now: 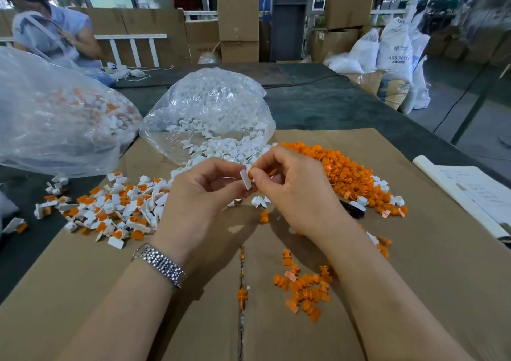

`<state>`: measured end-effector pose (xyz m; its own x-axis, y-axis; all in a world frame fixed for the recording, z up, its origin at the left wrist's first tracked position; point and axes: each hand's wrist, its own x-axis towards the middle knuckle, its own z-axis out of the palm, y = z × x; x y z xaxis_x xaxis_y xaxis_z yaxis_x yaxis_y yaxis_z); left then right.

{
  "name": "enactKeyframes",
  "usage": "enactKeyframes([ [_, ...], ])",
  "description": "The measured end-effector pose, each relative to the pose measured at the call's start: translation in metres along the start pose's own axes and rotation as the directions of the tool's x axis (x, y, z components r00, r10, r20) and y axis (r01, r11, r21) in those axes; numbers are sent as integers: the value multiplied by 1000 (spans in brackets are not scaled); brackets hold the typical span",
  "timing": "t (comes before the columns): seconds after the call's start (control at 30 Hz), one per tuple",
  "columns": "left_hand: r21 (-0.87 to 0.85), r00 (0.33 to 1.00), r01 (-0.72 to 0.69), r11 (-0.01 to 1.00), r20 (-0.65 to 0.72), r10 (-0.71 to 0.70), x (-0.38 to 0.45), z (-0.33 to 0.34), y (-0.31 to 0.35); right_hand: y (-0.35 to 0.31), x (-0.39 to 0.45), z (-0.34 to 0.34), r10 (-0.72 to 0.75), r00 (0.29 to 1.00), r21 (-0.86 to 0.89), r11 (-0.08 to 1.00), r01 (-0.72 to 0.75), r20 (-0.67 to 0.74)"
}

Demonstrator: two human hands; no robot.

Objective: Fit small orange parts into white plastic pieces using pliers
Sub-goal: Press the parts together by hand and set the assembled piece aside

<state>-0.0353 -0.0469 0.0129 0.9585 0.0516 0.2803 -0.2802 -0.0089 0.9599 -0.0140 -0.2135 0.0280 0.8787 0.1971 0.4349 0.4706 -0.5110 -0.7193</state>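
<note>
My left hand (199, 194) pinches a small white plastic piece (245, 179) between thumb and fingers above the cardboard. My right hand (293, 186) pinches a small orange part (252, 173) against the top of that white piece. A heap of loose orange parts (351, 178) lies to the right, and a smaller scatter of orange parts (307, 286) sits in front. Fitted white-and-orange pieces (110, 208) are spread at the left. A dark tool handle (352, 210), possibly the pliers, lies half hidden by the orange heap.
An open clear bag of white pieces (210, 117) spills onto the cardboard sheet (138, 291). A second clear bag (49, 117) with mixed pieces lies at the left. Papers (475, 192) sit at the right edge. Another person (52, 28) works at the far left.
</note>
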Motion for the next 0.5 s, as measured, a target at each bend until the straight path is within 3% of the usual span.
enactKeyframes([
  [0.1,93,999,-41,995,-4,42,1,2,-3,1,-1,3,64,997,53,997,-63,-30],
  [0.17,66,1000,-29,997,-8,29,1,2,-5,0,-1,5,92,995,110,990,-87,-45],
  [0.33,-126,999,40,991,23,-38,1,-4,-1,-3,0,0,103,990,357,925,-130,93],
  [0.5,-374,982,187,909,105,-159,4,-3,0,3,0,-19,76,961,411,893,-184,265],
])
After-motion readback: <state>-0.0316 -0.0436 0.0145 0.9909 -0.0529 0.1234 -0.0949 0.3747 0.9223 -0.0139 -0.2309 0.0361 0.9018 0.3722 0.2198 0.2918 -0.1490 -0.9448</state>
